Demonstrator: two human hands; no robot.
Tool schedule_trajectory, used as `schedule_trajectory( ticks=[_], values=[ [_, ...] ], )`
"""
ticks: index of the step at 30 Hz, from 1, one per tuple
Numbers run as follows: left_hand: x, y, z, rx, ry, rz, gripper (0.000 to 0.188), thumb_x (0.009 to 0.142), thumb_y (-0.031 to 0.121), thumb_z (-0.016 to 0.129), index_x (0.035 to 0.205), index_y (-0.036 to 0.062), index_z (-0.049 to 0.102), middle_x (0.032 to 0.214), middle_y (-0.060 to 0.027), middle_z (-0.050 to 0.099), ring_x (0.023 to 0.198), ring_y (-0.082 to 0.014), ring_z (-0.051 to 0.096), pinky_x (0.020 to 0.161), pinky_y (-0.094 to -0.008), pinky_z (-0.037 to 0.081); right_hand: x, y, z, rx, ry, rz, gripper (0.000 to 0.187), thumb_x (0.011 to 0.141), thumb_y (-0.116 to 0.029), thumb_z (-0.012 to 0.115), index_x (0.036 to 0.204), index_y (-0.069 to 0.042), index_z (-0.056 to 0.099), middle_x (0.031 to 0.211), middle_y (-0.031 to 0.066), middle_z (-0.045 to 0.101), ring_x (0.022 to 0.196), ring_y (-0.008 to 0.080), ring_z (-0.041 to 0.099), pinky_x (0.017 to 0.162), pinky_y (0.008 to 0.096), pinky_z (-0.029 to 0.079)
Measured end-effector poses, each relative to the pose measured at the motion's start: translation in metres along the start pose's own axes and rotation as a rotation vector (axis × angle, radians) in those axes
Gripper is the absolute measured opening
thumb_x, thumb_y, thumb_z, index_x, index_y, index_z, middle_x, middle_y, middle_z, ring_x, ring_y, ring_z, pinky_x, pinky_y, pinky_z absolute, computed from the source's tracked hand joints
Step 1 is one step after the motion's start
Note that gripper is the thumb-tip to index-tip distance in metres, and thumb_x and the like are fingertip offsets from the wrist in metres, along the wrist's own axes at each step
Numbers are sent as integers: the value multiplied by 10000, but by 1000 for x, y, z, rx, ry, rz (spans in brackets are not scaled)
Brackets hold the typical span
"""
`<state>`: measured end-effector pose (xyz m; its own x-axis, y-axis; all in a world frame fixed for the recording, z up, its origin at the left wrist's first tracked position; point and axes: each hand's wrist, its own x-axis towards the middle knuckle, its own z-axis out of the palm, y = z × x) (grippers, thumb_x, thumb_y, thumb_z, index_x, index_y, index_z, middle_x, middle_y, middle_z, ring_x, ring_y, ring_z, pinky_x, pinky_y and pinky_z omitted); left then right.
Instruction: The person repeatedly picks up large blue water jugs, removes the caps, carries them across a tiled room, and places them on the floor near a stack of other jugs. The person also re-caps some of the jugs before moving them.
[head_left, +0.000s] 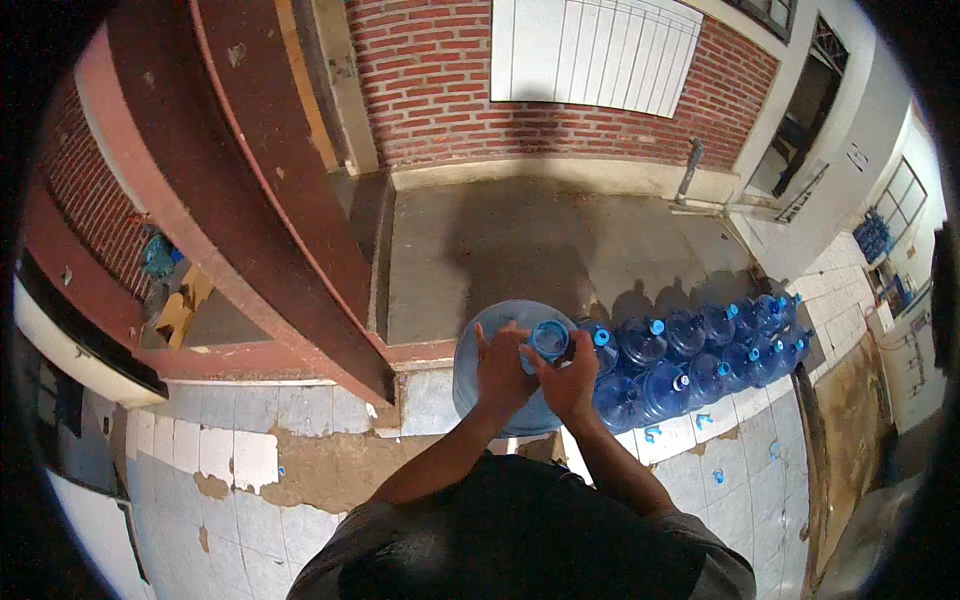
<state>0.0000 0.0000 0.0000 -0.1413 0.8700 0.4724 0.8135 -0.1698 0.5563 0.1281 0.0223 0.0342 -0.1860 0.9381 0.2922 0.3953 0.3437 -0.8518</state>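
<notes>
A large pale-blue water jug (474, 378) stands upright in front of me, its round open mouth (549, 340) facing up. My left hand (505, 372) is at the left of the mouth, fingers bent against the neck. From the right, my right hand (570, 378) curls its fingers and thumb round the same neck. Both hands are closed there, close together; the hands hide part of the neck and the shoulder of the jug. Just right of my hands stands a row of blue water jugs (665, 390), most with light-blue caps on top.
Torn light-blue cap pieces (718, 476) lie on the tiled floor (300, 520) at the right. Behind the jugs a low ledge (450, 250) runs to a brick wall (430, 80) with a white board (590, 50). A red-brown post (290, 255) slants at the left.
</notes>
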Motion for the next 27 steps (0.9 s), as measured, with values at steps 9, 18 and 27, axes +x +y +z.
schedule_trajectory(
  ticks=[9, 18, 27],
  values=[
    [-34, 42, -16, -132, -18, 81, 635, 690, 352, 783, 1210, 72, 552, 1181, -113, 619, 1145, -297, 573, 1146, -596, 24, -35, 50, -60, 457, -264, -81, 365, 840, -110, 668, 1178, -21, 564, 1095, 159, 571, 996, 276, 606, 862, 371, 494],
    [-45, 69, -40, -270, -224, 46, 671, 677, 285, 789, 1269, 69, 558, 1349, -86, 544, 1287, -250, 481, 1171, -509, -38, -65, 37, -82, 392, -249, -133, 268, 886, -67, 618, 1149, -31, 584, 926, 107, 595, 843, 217, 658, 644, 314, 544],
    [-77, 66, -53, -729, -181, 18, 543, 643, 130, 631, 1184, 88, 637, 1323, -107, 577, 1323, -254, 449, 1166, -511, 14, -92, -2, -77, 508, -339, -204, 302, 905, -67, 610, 1200, -16, 573, 1046, 85, 527, 673, 127, 634, 440, 234, 469]
  ],
)
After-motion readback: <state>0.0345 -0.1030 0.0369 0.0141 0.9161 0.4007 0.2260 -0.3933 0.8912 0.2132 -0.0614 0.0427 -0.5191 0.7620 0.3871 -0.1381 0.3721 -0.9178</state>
